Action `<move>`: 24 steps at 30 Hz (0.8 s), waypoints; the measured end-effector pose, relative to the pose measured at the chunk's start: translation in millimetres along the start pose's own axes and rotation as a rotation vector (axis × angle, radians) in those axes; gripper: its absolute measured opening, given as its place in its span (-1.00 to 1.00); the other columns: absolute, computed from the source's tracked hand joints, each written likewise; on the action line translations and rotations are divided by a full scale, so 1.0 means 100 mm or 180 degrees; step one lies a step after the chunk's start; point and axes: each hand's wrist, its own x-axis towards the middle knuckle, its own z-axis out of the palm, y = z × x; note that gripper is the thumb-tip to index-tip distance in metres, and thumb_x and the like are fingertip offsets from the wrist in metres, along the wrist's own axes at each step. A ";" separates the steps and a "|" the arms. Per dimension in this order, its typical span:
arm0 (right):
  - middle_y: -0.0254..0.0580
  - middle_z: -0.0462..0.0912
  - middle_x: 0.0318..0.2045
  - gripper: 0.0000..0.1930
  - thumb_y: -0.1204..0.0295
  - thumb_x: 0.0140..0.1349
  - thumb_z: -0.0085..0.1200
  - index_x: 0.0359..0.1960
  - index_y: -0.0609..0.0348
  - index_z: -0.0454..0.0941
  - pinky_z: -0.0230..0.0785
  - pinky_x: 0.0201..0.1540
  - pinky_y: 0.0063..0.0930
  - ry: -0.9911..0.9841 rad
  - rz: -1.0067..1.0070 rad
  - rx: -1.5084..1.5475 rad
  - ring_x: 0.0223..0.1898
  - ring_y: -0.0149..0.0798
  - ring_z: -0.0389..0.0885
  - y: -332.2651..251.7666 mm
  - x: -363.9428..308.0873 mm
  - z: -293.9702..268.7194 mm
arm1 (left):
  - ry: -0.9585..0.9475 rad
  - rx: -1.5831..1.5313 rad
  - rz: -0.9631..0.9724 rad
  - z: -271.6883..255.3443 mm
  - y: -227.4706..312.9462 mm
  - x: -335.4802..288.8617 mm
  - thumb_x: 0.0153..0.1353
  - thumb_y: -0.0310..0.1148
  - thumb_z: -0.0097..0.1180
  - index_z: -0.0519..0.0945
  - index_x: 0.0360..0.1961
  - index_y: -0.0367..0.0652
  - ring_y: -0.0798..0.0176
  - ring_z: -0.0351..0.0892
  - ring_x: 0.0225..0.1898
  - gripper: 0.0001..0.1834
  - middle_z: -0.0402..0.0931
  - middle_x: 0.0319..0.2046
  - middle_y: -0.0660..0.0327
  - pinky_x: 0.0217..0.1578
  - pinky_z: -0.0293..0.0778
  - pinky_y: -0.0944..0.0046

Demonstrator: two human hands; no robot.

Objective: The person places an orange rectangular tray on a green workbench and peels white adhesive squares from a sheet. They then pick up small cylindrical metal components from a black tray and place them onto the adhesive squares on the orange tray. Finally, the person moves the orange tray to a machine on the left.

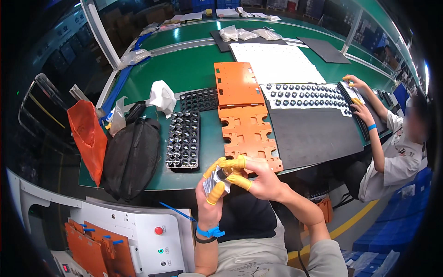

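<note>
Metal piece (209,183) tilts just below the frame's middle, between our hands. Our left hand (210,203), nearly closed, pinches it; our right hand (260,179), half curled, holds its black part (222,174) from the right.

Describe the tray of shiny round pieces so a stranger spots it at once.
Start from the green table, then find the orange boards near its middle. Left of their nearer half, just beyond the person's left hand, lies a black tray. Shiny round pieces sit in its rows of pockets, while the other black tray behind shows dark pockets.
</note>
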 end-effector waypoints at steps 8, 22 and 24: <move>-0.13 0.65 -0.34 -0.66 0.51 0.13 0.32 -0.03 0.20 0.64 0.44 -0.38 -0.39 0.0054 -0.0461 -0.0504 -0.41 -0.18 0.59 0.12 -0.09 -0.04 | 0.0055 0.0613 0.0151 0.00 -0.01 -0.04 0.24 -0.29 0.27 0.40 0.26 -0.41 0.22 0.48 0.20 -0.37 0.46 0.20 0.02 0.18 0.35 0.27; -0.16 0.62 -0.35 -0.73 0.60 0.18 0.24 -0.06 0.25 0.62 0.48 -0.27 -0.43 -0.0180 0.0126 -0.0544 -0.35 -0.19 0.62 0.13 -0.20 -0.24 | -0.0292 0.2741 0.1106 0.16 0.05 0.17 0.10 -0.41 0.41 0.53 0.17 -0.27 0.22 0.52 -0.16 -0.42 0.47 -0.15 0.13 -0.09 0.46 0.30; -0.16 0.63 -0.32 -0.78 0.59 0.25 0.17 -0.06 0.27 0.61 0.48 -0.24 -0.44 -0.0247 0.0440 -0.0059 -0.34 -0.25 0.62 0.14 -0.21 -0.30 | -0.0349 0.3192 0.1333 0.20 0.06 0.24 0.04 -0.47 0.41 0.53 0.15 -0.28 0.10 0.56 -0.16 -0.40 0.46 -0.14 0.06 -0.11 0.50 0.24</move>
